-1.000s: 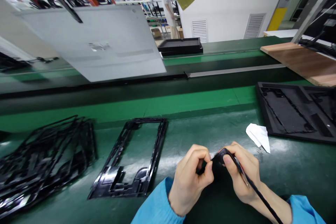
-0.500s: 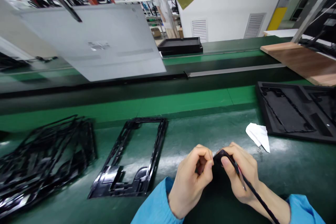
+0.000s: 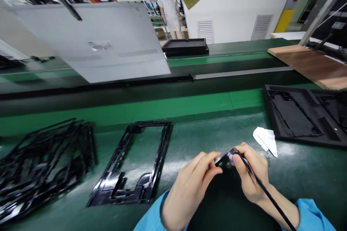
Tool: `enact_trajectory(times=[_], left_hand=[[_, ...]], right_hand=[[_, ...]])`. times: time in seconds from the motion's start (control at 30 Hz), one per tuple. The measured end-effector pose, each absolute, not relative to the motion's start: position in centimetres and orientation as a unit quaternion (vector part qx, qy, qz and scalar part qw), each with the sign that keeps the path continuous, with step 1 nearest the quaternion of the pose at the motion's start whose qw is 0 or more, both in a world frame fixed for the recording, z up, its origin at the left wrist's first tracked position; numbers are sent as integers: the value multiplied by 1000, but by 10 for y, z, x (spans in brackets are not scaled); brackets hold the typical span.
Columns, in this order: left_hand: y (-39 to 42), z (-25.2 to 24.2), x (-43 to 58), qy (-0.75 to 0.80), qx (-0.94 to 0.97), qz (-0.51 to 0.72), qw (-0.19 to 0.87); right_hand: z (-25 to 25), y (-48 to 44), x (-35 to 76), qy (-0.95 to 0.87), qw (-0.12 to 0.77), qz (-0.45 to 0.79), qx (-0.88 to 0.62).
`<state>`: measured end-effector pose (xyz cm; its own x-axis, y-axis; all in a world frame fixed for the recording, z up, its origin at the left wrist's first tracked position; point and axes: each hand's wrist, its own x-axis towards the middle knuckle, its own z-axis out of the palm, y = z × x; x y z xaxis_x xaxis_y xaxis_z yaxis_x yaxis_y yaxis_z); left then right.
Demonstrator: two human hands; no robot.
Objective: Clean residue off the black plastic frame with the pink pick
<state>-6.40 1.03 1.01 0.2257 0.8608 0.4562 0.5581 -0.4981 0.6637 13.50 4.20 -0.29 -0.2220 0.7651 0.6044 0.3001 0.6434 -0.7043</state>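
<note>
Pinching black part [image 3: 225,159] by edge: right hand [image 3: 257,165] (frame [image 3: 128,194] farther left).

The frame [image 3: 111,181], glossy black and plastic-looking, lies on a smooth, faintly shiny green bench [image 3: 195,140]. Right of the frame, the held black piece [image 3: 223,160] is shiny, the white paper [image 3: 265,139] matt, the tray [image 3: 291,113] dull black, foam-like.

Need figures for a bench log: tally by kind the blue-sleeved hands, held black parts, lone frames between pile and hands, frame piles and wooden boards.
Hands (left hand, right hand): 2
Held black part: 1
Lone frame: 1
Frame pile: 1
Wooden board: 1
Total: 6
</note>
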Motion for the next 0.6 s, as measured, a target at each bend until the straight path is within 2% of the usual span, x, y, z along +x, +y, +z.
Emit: enact_trajectory(times=[0.3,0.6], left_hand=[[8,12,-53,435,738,503,117],[5,10,-45,456,760,456,84]], right_hand=[[-9,38,134,-750,514,240,-341],[-6,34,131,-771,523,181,-314]])
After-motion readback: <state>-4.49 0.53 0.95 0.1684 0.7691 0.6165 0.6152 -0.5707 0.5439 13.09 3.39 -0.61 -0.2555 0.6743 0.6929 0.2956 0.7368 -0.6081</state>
